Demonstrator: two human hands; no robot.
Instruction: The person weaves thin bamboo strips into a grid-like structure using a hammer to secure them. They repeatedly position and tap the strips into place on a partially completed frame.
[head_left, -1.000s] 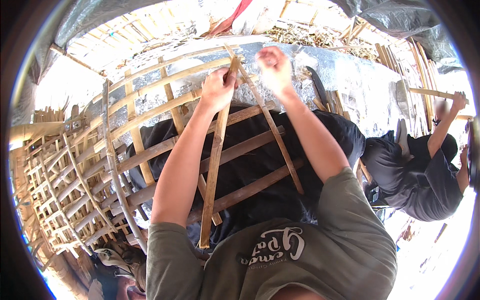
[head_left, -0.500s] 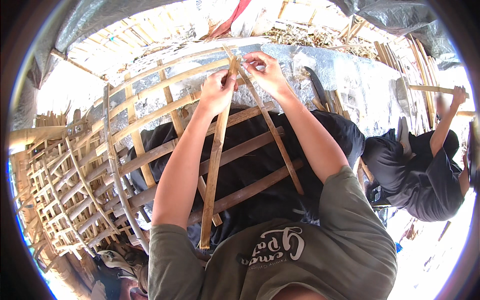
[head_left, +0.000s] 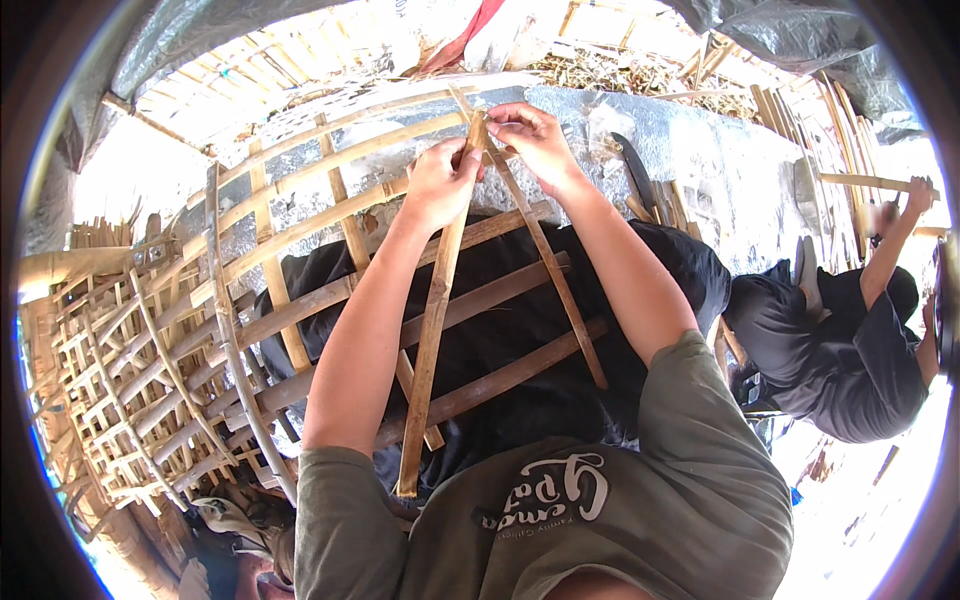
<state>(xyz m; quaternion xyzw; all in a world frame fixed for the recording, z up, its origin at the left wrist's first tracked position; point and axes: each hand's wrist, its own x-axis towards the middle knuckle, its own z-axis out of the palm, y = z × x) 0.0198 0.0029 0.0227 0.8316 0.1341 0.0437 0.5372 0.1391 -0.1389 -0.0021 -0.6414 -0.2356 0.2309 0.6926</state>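
Note:
My left hand is closed around the upper part of a long bamboo slat, thumb along its face. The slat slants down toward my shirt. At its top end, my right hand has thumb and fingertips pinched together beside the slat; what they hold, if anything, is too small to make out. A thinner bamboo strip runs from near the fingertips down to the right, crossing the slats over my lap. Both lie on a lattice of bamboo slats that spreads across my dark-clothed legs and to the left.
A dark curved blade lies beyond my right forearm, near short bamboo pieces. At the right sits another person in dark clothes, one hand raised on a bamboo piece. Bamboo shavings are heaped at the back.
The slat's upper end and my fingers around it have shifted slightly to the right. The other person's raised hand has moved a little. The lattice looks the same.

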